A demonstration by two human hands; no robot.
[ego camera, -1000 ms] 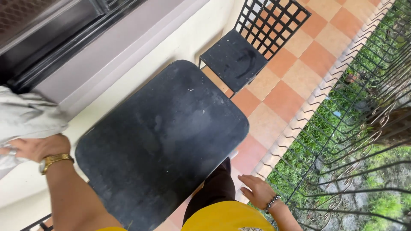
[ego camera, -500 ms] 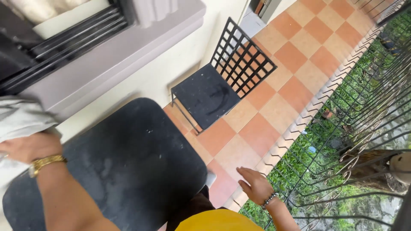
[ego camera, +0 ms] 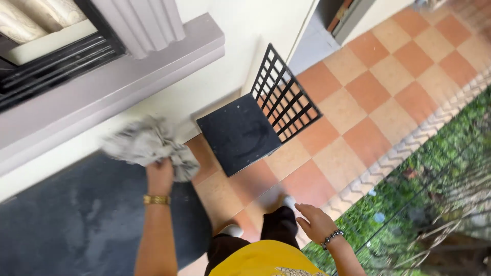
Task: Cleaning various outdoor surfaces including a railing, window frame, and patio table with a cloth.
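1. Grey crumpled cloth [ego camera: 148,145] is sitting bunched at the far right corner of the dark tabletop [ego camera: 76,225], overhanging the edge toward the checkered floor [ego camera: 358,97].
2. Left hand [ego camera: 160,176] is gripping the cloth from the near side — fingers are curled shut into the fabric, mostly hidden by its folds; a gold watch is showing at the wrist.
3. Key relation: the cloth is lying just beyond and slightly left of the left hand's knuckles, touching them. Its long axis is running left-to-right, roughly along the wall-side edge of the tabletop.
4. Right hand [ego camera: 317,222] is hanging well apart from the cloth, down by the right hip above the floor's patterned border; fingers are loosely spread and holding nothing. A beaded bracelet is showing at the wrist.
5. Left hand is plainly the nearer one — the right is not touching the tabletop at all.
6. Black metal chair [ego camera: 240,134] with a lattice back is standing just beyond the tabletop's right edge, apart from the cloth.
7. Pale streaks are showing on the tabletop surface near the left forearm.
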